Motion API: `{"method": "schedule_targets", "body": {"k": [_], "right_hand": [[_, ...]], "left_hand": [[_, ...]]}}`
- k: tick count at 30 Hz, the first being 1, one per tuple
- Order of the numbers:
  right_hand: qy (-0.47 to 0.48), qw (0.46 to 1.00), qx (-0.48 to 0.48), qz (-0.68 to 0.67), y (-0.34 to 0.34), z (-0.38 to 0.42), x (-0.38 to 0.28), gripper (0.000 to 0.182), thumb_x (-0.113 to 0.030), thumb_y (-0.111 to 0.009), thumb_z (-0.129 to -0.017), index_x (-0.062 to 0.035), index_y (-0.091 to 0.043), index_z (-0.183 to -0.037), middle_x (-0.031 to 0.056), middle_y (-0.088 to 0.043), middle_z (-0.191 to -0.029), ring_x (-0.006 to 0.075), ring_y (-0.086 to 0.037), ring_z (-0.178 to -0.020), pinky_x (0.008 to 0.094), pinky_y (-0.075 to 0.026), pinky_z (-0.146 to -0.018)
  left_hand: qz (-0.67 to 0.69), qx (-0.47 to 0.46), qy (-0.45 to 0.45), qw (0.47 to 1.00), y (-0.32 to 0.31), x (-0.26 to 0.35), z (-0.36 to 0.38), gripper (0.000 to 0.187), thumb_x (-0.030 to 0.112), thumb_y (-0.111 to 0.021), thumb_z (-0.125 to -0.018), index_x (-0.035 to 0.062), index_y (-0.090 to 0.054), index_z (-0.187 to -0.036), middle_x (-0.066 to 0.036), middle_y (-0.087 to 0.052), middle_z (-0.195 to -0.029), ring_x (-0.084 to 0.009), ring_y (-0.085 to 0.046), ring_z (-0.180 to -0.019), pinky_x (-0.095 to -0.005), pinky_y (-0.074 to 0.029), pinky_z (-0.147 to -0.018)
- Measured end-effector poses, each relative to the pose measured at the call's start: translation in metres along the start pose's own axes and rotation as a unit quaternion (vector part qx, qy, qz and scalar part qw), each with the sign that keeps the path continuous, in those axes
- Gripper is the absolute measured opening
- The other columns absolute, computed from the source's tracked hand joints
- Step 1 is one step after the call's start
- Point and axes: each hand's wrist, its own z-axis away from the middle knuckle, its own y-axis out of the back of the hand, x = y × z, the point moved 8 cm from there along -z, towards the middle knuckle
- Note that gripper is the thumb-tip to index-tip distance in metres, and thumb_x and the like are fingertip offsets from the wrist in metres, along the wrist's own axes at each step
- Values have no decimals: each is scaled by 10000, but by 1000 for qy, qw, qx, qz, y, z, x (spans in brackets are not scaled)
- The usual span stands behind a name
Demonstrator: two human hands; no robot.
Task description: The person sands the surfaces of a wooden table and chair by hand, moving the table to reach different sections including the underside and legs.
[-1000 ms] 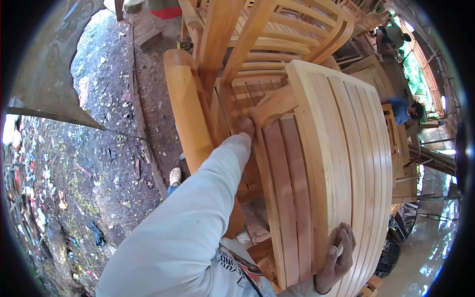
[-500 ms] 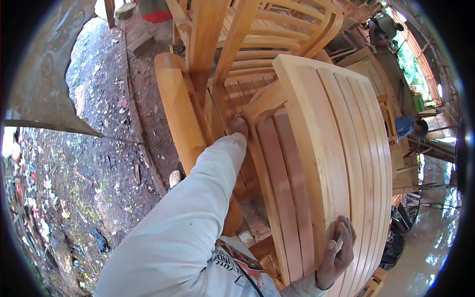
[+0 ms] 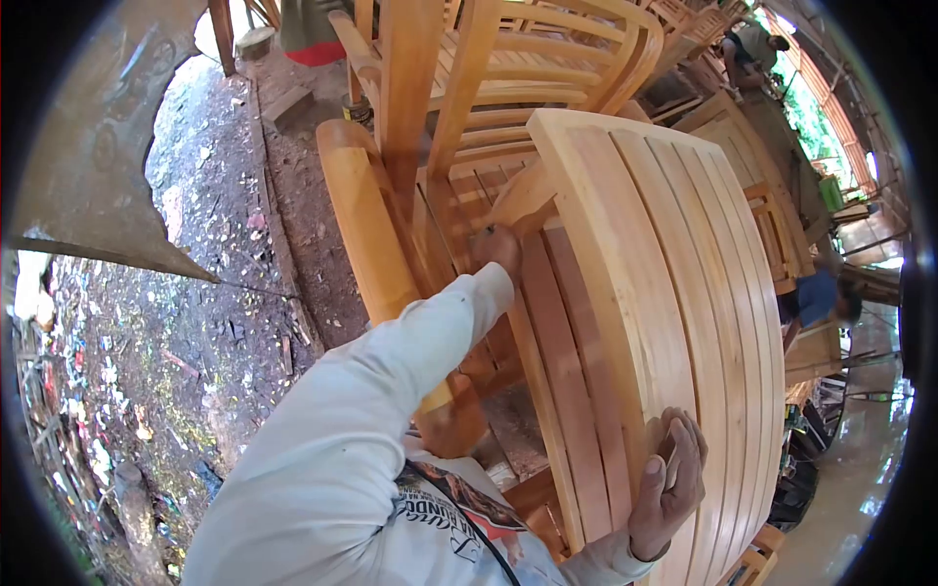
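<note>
My left hand [image 3: 499,250] reaches down inside a varnished wooden bench, against the seat's edge slat, beside a curved wooden brace [image 3: 526,198]. Its fingers are curled and partly hidden; what they hold, if anything, I cannot make out. My right hand [image 3: 670,486] rests on the broad slatted wooden panel [image 3: 674,313], near its lower edge. Those fingers are bent, with a thin pale sliver between thumb and fingers, too small to name. Below the panel run reddish seat slats [image 3: 576,361]. A thick rounded armrest [image 3: 363,220] lies left of my left hand.
More slatted wooden benches [image 3: 557,59] stand at the far side. One person [image 3: 752,54] bends over at the upper right, another in a blue shirt [image 3: 816,296] at the right. Littered dirt ground [image 3: 215,322] and a rusty metal sheet [image 3: 107,146] lie to the left.
My left hand has shifted slightly right, closer to the brace, and its forearm has turned. My right hand stays on the panel, its fingers a little higher. The view has tilted slightly.
</note>
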Motion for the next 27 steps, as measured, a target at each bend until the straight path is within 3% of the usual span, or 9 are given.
{"method": "schedule_targets", "body": {"k": [4, 6, 8, 12, 15, 19, 21, 23, 27], "right_hand": [[10, 1000, 10, -2, -2, 1, -1, 441, -205, -556, -1045, 120, -585, -1341, 248, -676, -1306, 418, -559, -1330, 479, -485, -1080], [10, 1000, 10, 4, -1, -1, -1, 441, -209, -560, -1044, 124, -591, -1331, 248, -680, -1298, 417, -566, -1323, 473, -493, -1067], [8, 1000, 17, -2, 1, 0, 0, 438, -211, -565, -1042, 129, -600, -1316, 248, -684, -1290, 415, -576, -1313, 464, -502, -1055], [-6, 997, 60, -46, 5, 3, -3, 416, -207, -558, -1038, 119, -625, -1287, 267, -698, -1217, 409, -625, -1235, 454, -535, -993], [3, 991, 121, -64, 14, 14, -10, 351, -176, -565, -1028, 98, -653, -1229, 274, -711, -1142, 388, -685, -1106, 445, -563, -910], [104, 964, 167, -182, -9, 41, -29, 268, -155, -578, -1019, 60, -672, -1148, 259, -730, -1052, 343, -728, -922, 419, -575, -814], [105, 978, 21, -179, -62, 38, -39, 355, -228, -574, -1035, 56, -643, -1236, 244, -708, -1181, 326, -713, -1018, 409, -562, -895], [-135, 918, -53, -370, -128, 38, -12, 492, -261, -619, -1020, 57, -537, -1387, 223, -624, -1362, 302, -650, -1183, 411, -525, -1001], [-250, 799, -40, -545, -202, 34, 30, 650, -247, -669, -995, 43, -396, -1509, 209, -497, -1502, 300, -540, -1336, 409, -462, -1100]], "left_hand": [[-268, -141, -197, 933, -17, 146, 109, 349, 285, -567, -985, -18, -680, -1117, -145, -713, -1031, -223, -663, -844, -415, -521, -721], [31, -90, -68, 993, -10, 183, 117, 306, 249, -623, -987, -22, -671, -1120, -119, -728, -1060, -221, -684, -872, -403, -549, -754], [233, -297, -79, 923, -14, 255, 151, 267, 202, -616, -1009, -10, -666, -1162, -113, -739, -1099, -234, -717, -961, -391, -584, -825], [-169, -215, -563, 780, 40, 344, 180, 358, 258, -464, -1087, 18, -633, -1293, -114, -732, -1205, -246, -730, -1056, -390, -604, -895], [104, -256, -229, 933, 69, 302, 177, 310, 236, -524, -1061, -8, -641, -1211, -111, -717, -1100, -201, -699, -946, -340, -597, -794], [-73, -325, -159, 929, 86, 228, 235, 341, 297, -567, -1067, -9, -660, -1184, -72, -728, -990, -165, -692, -805, -309, -564, -690], [-143, -375, -115, 909, 89, 195, 258, 358, 260, -613, -1046, 11, -600, -1303, -67, -724, -1097, -157, -701, -879, -307, -574, -713], [-124, -386, -106, 908, 88, 176, 272, 337, 205, -655, -1024, 7, -581, -1287, -76, -716, -1088, -160, -701, -884, -314, -581, -712], [-149, -387, -88, 906, 91, 151, 279, 345, 107, -695, -989, -5, -539, -1276, -102, -699, -1096, -147, -686, -908, -305, -577, -743]]}}
